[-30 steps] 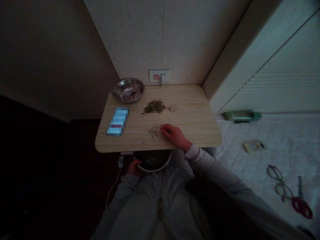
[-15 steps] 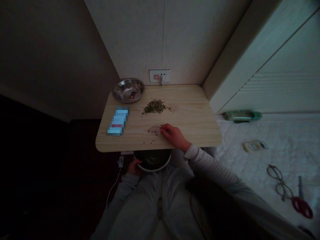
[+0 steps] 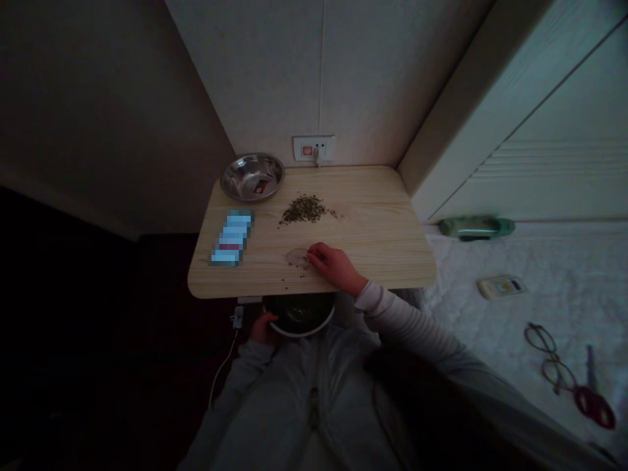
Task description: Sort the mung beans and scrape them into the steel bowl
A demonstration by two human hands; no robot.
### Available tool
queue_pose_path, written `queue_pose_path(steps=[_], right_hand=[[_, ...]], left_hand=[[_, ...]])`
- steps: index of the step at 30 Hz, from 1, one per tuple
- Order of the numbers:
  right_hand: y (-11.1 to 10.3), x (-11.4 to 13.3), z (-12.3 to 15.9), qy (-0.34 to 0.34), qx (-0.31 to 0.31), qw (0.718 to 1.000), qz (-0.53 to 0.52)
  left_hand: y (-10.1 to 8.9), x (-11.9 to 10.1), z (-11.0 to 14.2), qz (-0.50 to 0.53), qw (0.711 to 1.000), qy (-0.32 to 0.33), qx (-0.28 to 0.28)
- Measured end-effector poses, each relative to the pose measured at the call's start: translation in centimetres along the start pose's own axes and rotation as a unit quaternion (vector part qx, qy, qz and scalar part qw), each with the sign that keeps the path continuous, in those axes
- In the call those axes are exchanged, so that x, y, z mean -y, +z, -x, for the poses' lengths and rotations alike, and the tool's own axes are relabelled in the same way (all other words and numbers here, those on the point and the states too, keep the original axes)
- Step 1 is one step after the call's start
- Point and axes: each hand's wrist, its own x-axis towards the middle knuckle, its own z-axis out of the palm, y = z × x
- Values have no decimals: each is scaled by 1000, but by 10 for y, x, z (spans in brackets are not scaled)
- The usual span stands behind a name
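My right hand (image 3: 332, 267) rests on the wooden table (image 3: 383, 242), fingers curled and pressed down beside a few small dark seeds (image 3: 296, 260) near the front edge. A bigger pile of the same seeds (image 3: 303, 209) lies farther back. My left hand (image 3: 261, 327) grips the rim of a white bowl (image 3: 300, 316) held just under the table's front edge; dark contents show inside it.
A steel bowl (image 3: 252, 176) stands at the table's back left, a phone (image 3: 232, 237) lies on the left. A wall socket (image 3: 313, 148) is behind. On the bed to the right lie a green case (image 3: 475, 227), glasses (image 3: 548, 356) and scissors (image 3: 596, 396).
My right hand has slid a little to the left along the table, pushing the few seeds with it. The left hand and bowl have stayed put.
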Motion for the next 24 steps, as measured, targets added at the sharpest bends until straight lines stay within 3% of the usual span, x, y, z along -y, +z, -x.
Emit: queue_pose_path(steps=[3, 9, 20, 24], right_hand=[[-1, 0, 4, -4, 5, 1000, -15], [-6, -4, 6, -2, -11, 1000, -25], [-7, -5, 16, -3, 3, 999, -33], [-6, 0, 22, -7, 18, 999, -41]], left_hand=[[2, -2, 3, -5, 999, -36, -13], [-1, -2, -2, -2, 1000, 0, -10], [-2, -3, 1, -6, 999, -39, 12], [-1, -2, 1, -2, 1000, -23, 3]])
